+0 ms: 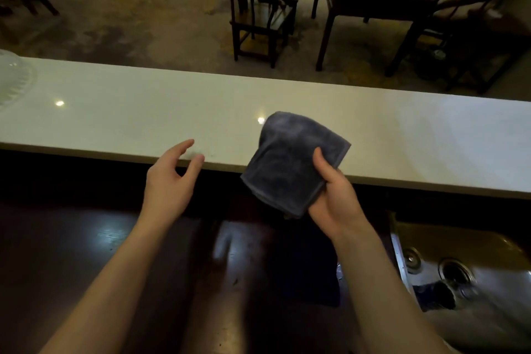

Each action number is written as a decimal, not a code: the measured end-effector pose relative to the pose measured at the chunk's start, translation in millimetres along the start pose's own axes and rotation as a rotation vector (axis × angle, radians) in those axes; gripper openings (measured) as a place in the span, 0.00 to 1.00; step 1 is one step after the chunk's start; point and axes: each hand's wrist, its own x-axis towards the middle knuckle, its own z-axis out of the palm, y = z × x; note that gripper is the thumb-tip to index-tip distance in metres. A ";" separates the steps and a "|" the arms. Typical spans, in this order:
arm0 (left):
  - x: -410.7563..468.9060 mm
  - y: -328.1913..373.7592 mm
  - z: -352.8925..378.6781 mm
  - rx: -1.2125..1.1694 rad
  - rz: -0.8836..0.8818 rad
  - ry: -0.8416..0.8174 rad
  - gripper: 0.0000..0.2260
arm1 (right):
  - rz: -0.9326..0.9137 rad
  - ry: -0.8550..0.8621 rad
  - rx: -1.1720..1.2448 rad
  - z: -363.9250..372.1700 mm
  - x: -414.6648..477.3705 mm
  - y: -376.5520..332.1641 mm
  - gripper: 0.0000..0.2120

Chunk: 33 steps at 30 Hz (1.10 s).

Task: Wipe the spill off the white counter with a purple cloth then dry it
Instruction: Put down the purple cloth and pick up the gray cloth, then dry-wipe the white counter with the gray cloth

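Observation:
A long white counter [143,112] runs across the middle of the view. My right hand [333,195] grips a folded dark greyish-purple cloth [287,164] by its lower right corner, holding it up over the counter's near edge. My left hand [169,181] hovers open beside it, fingers spread, fingertips just above the counter's front edge. No spill stands out on the counter; two light reflections shine on it.
A dark lower worktop [86,253] lies under my arms. A metal sink [474,276] with a drain sits at lower right. A clear ribbed dish [11,77] rests at the counter's left end. Dark wooden chairs [261,8] and a table [373,6] stand beyond.

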 end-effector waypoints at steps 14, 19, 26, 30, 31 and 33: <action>6.7 -27.4 2.0 0.530 0.101 -0.120 0.23 | -0.436 0.530 -1.358 -84.7 22.3 -103.8 0.19; 10.9 -22.5 -3.6 0.548 0.092 -0.150 0.23 | -0.186 0.379 -2.028 -102.3 47.5 -56.5 0.31; 13.1 -14.6 -10.4 0.607 0.115 -0.187 0.23 | -0.352 0.273 -2.007 -67.2 51.4 -15.9 0.30; 11.4 -14.6 -12.4 0.608 0.134 -0.194 0.23 | -0.418 0.137 -1.983 -30.0 54.7 17.4 0.31; 11.3 -14.7 -12.2 0.608 0.139 -0.194 0.23 | -0.430 0.103 -1.978 -19.6 56.6 26.2 0.31; 11.6 -14.3 -11.3 0.615 0.139 -0.192 0.24 | -0.444 0.021 -1.970 2.3 61.8 44.2 0.32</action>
